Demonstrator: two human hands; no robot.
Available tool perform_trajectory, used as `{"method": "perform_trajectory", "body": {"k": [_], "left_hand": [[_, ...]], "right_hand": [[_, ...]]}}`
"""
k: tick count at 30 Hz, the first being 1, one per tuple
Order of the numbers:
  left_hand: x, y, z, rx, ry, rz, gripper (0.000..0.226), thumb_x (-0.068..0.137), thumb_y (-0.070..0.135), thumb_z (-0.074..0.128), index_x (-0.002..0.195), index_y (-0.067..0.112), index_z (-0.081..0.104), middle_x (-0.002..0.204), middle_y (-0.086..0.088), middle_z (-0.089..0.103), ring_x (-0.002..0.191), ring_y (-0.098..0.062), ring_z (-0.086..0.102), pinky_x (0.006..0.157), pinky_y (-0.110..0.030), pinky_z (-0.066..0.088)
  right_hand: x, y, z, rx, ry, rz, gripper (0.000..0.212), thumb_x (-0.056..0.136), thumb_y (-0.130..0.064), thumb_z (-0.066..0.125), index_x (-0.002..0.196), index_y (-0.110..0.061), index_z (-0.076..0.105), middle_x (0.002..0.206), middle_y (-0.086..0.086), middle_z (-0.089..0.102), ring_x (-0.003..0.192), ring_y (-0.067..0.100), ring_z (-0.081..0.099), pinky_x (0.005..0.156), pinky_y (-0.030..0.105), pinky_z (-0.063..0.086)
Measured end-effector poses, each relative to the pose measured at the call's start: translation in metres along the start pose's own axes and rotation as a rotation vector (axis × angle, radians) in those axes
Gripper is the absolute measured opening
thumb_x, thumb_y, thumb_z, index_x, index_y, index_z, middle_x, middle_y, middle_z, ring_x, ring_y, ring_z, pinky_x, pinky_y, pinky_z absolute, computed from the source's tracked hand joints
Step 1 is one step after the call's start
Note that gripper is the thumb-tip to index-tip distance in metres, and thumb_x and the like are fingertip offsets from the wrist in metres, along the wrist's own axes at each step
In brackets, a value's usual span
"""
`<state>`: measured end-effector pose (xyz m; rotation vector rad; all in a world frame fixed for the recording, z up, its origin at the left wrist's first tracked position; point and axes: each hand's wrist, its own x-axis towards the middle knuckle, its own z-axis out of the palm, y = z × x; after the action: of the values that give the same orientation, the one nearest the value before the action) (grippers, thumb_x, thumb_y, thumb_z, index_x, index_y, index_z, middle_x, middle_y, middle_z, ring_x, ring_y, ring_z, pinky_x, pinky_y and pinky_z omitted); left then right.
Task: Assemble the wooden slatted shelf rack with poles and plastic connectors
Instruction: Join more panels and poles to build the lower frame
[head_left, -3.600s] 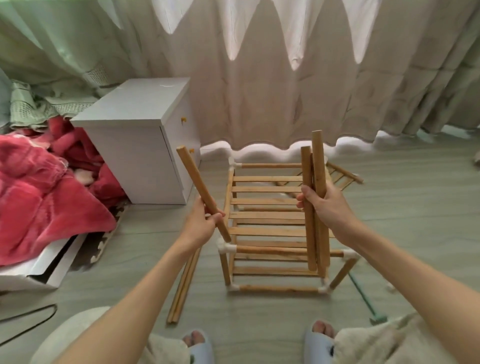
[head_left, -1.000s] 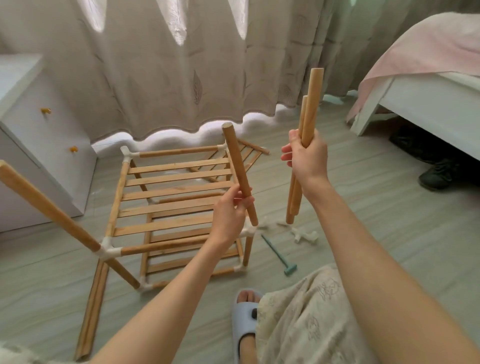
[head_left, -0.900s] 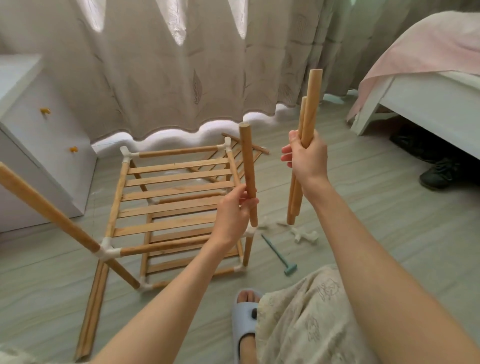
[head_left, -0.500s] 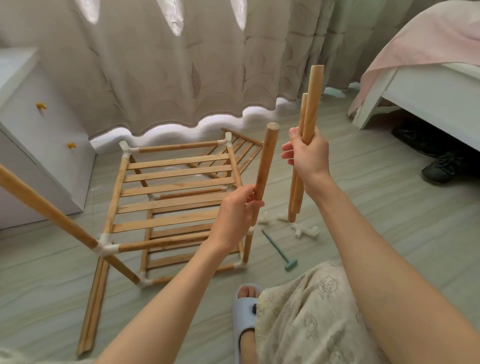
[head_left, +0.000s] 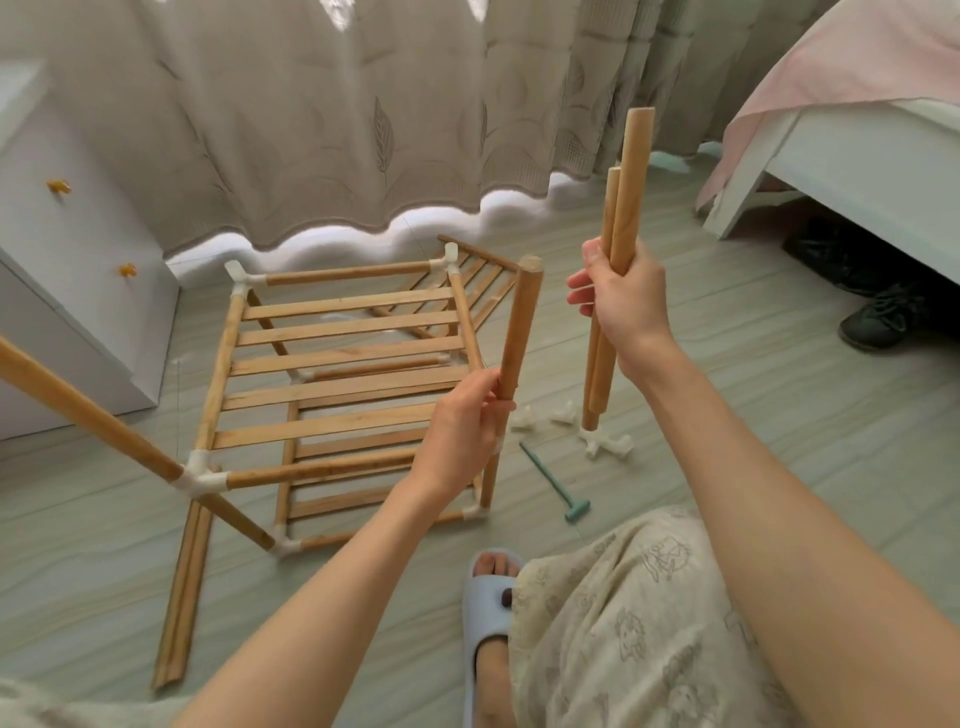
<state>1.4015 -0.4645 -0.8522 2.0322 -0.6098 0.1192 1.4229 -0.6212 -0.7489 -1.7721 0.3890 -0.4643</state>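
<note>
Head view: the rack (head_left: 337, 379) stands half-built on the floor (head_left: 779, 415) by the curtain (head_left: 337, 130). The right hand (head_left: 623, 306) grasps two poles (head_left: 621, 249) upright. The left hand (head_left: 462, 426) pinches one pole (head_left: 522, 322) over the rack's near-right corner. Loose connectors (head_left: 605, 447) lie beyond a mallet (head_left: 558, 486).

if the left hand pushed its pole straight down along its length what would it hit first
Most likely the white connector at the rack's near right corner, just below the left hand; depth is unclear, since the hand hides the pole's lower end.
</note>
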Motion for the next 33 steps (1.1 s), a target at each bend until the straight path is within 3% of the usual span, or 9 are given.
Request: {"method": "perform_trajectory", "body": {"k": [4,13,18,24,27,29,31,33], "left_hand": [[0.001,-0.005,-0.005,-0.016,-0.087,-0.014,0.012,0.089,0.000,0.054,0.097,0.008,0.058,0.096,-0.003,0.060,0.088,-0.013,0.058,0.080,-0.016,0.049],[-0.034,-0.015,-0.051,-0.067,-0.132,-0.130,0.023,0.091,-0.002,0.049,0.102,0.016,0.057,0.096,0.002,0.062,0.089,-0.004,0.059,0.080,-0.016,0.049],[-0.076,-0.033,-0.088,-0.052,0.127,-0.242,0.037,0.092,-0.003,0.045,0.094,0.034,0.050,0.094,0.004,0.061,0.092,-0.004,0.059,0.080,-0.013,0.046],[-0.103,-0.042,-0.133,-0.017,0.586,-0.476,0.019,0.098,0.006,0.037,0.100,0.019,0.051,0.092,0.005,0.058,0.085,0.000,0.054,0.071,-0.008,0.040],[-0.106,-0.048,-0.152,0.039,0.927,-0.669,0.015,0.098,0.011,0.039,0.111,0.012,0.048,0.101,0.000,0.052,0.087,-0.012,0.050,0.072,-0.019,0.037],[-0.107,-0.049,-0.156,0.108,1.113,-0.726,0.017,0.095,0.008,0.044,0.112,0.005,0.044,0.105,-0.003,0.043,0.091,-0.014,0.045,0.071,-0.016,0.035],[-0.106,-0.044,-0.143,0.185,1.094,-0.682,0.016,0.093,0.006,0.047,0.108,0.006,0.045,0.103,-0.003,0.040,0.092,-0.015,0.044,0.072,-0.015,0.038],[-0.103,-0.044,-0.117,0.374,0.795,-0.535,0.020,0.090,0.007,0.050,0.110,0.010,0.048,0.104,-0.001,0.044,0.096,-0.015,0.045,0.086,-0.026,0.042]], "right_hand": [[-0.007,0.003,0.003,0.002,-0.044,0.039,0.011,0.097,-0.027,0.046,0.087,-0.024,0.050,0.078,0.001,0.061,0.070,0.013,0.062,0.064,0.021,0.050],[-0.025,0.008,0.009,-0.096,-0.358,0.052,0.010,0.096,-0.026,0.048,0.088,-0.022,0.052,0.081,0.008,0.063,0.070,0.017,0.064,0.069,0.030,0.054],[-0.032,0.005,0.027,-0.168,-0.548,0.033,0.009,0.096,-0.023,0.048,0.091,-0.019,0.053,0.079,0.009,0.063,0.070,0.018,0.062,0.072,0.033,0.054],[-0.044,0.000,0.057,-0.250,-0.755,-0.025,0.009,0.095,-0.023,0.048,0.092,-0.017,0.054,0.081,0.008,0.065,0.074,0.018,0.064,0.073,0.033,0.054],[-0.046,-0.003,0.066,-0.238,-0.779,-0.044,0.009,0.095,-0.024,0.049,0.095,-0.018,0.055,0.082,0.007,0.066,0.076,0.018,0.066,0.072,0.030,0.055],[-0.046,-0.004,0.070,-0.229,-0.763,-0.056,0.010,0.095,-0.026,0.049,0.094,-0.018,0.055,0.082,0.007,0.066,0.074,0.016,0.066,0.069,0.027,0.054],[-0.045,-0.004,0.073,-0.211,-0.723,-0.069,0.009,0.095,-0.026,0.049,0.091,-0.020,0.055,0.079,0.006,0.066,0.071,0.014,0.065,0.068,0.026,0.052],[-0.042,-0.003,0.075,-0.203,-0.669,-0.077,0.010,0.095,-0.027,0.049,0.088,-0.022,0.055,0.080,0.005,0.066,0.072,0.014,0.065,0.069,0.027,0.050]]}}
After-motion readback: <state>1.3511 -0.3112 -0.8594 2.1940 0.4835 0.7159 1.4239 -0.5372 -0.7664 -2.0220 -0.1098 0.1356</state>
